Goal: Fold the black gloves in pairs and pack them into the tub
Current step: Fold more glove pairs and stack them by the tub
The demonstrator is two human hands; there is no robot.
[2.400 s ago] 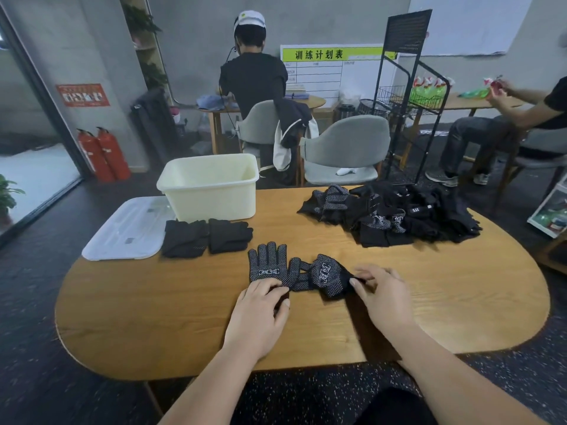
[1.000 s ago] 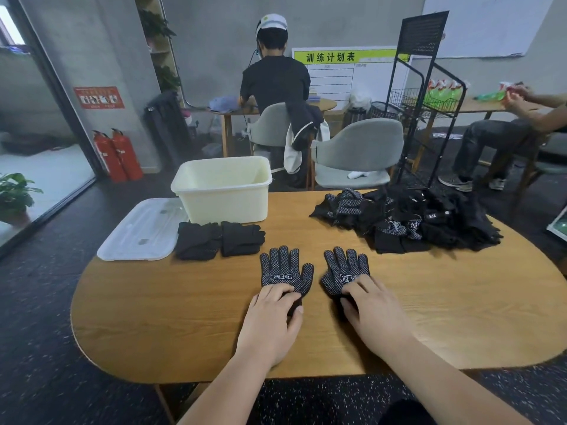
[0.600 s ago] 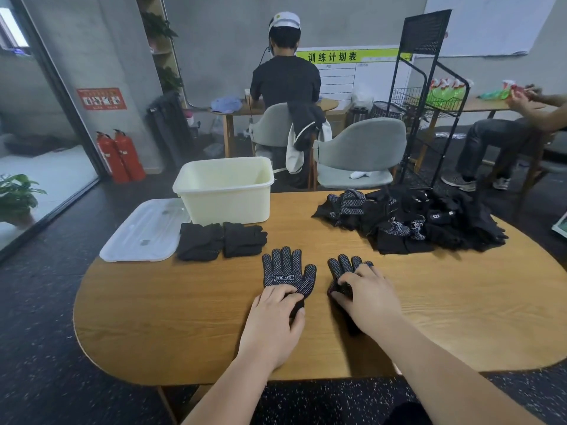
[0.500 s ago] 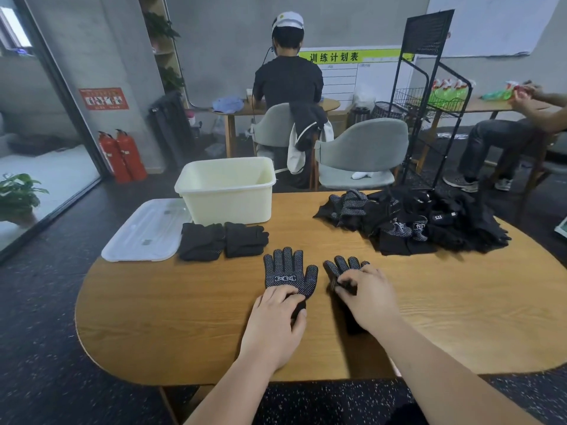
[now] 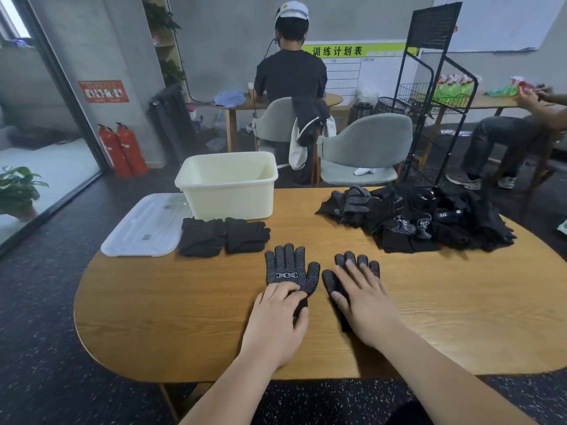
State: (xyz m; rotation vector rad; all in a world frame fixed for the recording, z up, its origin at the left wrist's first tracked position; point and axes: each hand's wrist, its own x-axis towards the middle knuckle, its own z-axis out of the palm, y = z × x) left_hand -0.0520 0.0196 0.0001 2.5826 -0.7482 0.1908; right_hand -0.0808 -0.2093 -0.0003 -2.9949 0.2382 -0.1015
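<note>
Two black dotted gloves lie flat side by side, fingers pointing away, near the front of the wooden table (image 5: 171, 305). My left hand (image 5: 277, 323) presses on the cuff of the left glove (image 5: 288, 268) with bent fingers. My right hand (image 5: 363, 302) lies flat with straight fingers on the right glove (image 5: 329, 279) and covers most of it. A folded black pair (image 5: 224, 236) sits in front of the cream tub (image 5: 227, 194), whose inside shows no gloves. A pile of loose black gloves (image 5: 423, 222) lies at the back right.
The tub's translucent lid (image 5: 144, 225) lies flat at the table's left end. Two grey chairs (image 5: 365, 148) stand behind the table, beside a black wire rack (image 5: 429, 96). One person sits with their back to me, another at the far right.
The crumpled right glove has been laid flat next to the left one. My right hand went from bunched on it to flat, with fingers stretched over it. My left hand stayed on the left cuff.
</note>
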